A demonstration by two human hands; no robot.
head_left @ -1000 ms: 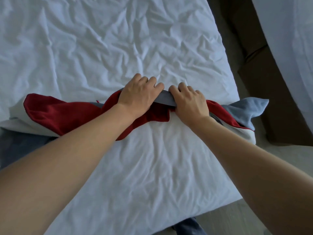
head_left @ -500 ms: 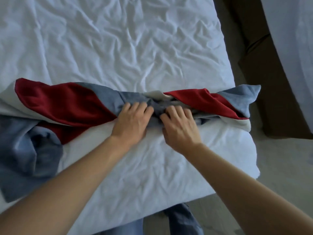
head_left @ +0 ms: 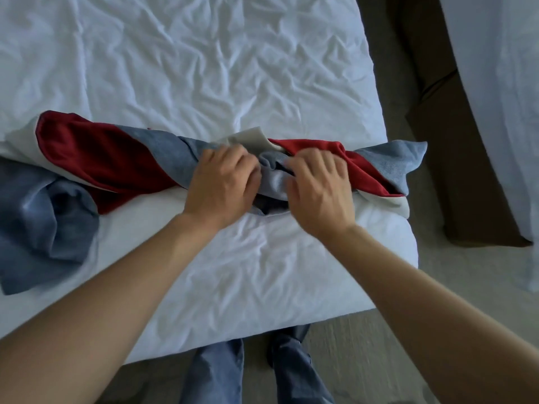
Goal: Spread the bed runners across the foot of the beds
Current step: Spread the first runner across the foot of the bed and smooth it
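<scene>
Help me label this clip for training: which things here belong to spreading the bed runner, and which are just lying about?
Part of the job:
- twisted red, blue and cream fabric bed runner
- white wrinkled bed it lies across
- left hand and right hand, each with a grip on the runner's bunched middle

Just lying about:
- brown cardboard box on the floor
- second white bed at right

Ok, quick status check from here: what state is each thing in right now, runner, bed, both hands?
Bed runner: bunched and twisted across the bed's foot, not spread; its blue left end lies crumpled.
Left hand: fingers curled, gripping the runner's middle.
Right hand: fingers curled, gripping the runner's middle, close beside the left.
Bed: white sheet on, wrinkled.
Second bed: partly in view at right; no runner visible.
</scene>
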